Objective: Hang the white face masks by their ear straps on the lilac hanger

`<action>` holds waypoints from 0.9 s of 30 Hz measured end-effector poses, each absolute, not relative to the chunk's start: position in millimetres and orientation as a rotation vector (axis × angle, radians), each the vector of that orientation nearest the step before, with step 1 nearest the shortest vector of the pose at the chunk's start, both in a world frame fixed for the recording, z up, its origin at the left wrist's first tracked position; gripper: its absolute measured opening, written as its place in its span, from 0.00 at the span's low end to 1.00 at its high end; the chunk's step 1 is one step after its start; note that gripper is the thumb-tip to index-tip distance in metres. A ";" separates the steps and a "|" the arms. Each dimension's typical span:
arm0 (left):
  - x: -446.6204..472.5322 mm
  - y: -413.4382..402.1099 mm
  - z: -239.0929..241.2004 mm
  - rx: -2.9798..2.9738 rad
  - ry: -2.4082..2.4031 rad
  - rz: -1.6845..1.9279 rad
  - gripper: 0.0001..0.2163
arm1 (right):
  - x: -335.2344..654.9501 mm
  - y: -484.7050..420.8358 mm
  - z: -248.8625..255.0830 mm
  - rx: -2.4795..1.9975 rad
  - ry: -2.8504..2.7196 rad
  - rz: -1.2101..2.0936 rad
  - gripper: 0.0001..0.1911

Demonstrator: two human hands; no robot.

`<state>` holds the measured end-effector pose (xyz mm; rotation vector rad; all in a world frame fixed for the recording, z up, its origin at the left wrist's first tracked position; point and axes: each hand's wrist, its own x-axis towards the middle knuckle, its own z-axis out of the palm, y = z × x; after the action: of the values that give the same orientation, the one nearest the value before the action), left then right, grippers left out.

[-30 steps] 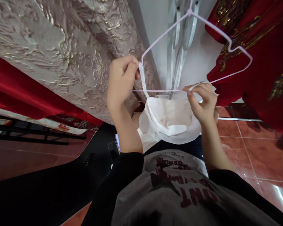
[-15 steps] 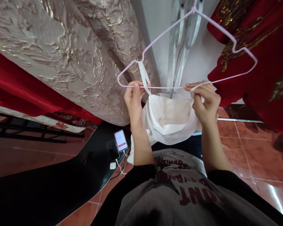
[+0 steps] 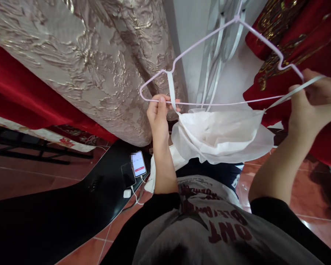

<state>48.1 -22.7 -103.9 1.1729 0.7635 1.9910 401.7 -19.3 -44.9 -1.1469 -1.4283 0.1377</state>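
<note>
A pale pink clothes hanger hangs in front of me. My left hand pinches its bottom bar near the left end. A white strap loops over the hanger's left notch and runs down to a white garment below the bar. My right hand is at the hanger's right end, with the garment's other strap stretched across its fingers and pulled taut. That strap passes near the hanger's right corner, which the hand partly hides. The garment's top edge is spread wide.
A black bench on the left carries a lit phone, a dark phone, a white charger case and cables. Embossed beige fabric hangs at left, red gold-trimmed fabric at right. Red tiles cover the floor.
My right hand has moved right from the bar's middle to the hanger's right end, drawing the strap along and widening the garment. My left hand keeps its hold on the bar.
</note>
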 end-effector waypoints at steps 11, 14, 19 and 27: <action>43.5 -24.8 -105.6 1.075 0.909 1.854 0.14 | 365.1 -10.5 -16.8 -1.068 -1.641 -0.130 0.24; 43.2 -26.4 -104.8 1.048 0.864 1.866 0.09 | 356.0 -14.5 -22.4 -0.970 -1.692 -0.312 0.26; 46.4 -30.5 -101.0 1.033 0.746 1.896 0.09 | 313.7 -27.1 -40.6 -0.722 -1.736 -0.267 0.16; 41.7 -41.0 -100.0 1.120 0.981 1.751 0.09 | 275.5 -26.8 -95.2 -1.099 -1.954 0.008 0.13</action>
<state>41.7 -41.0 -100.0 1.1199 0.9812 1.7505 275.5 -26.8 -95.2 -1.0993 -1.9545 0.0076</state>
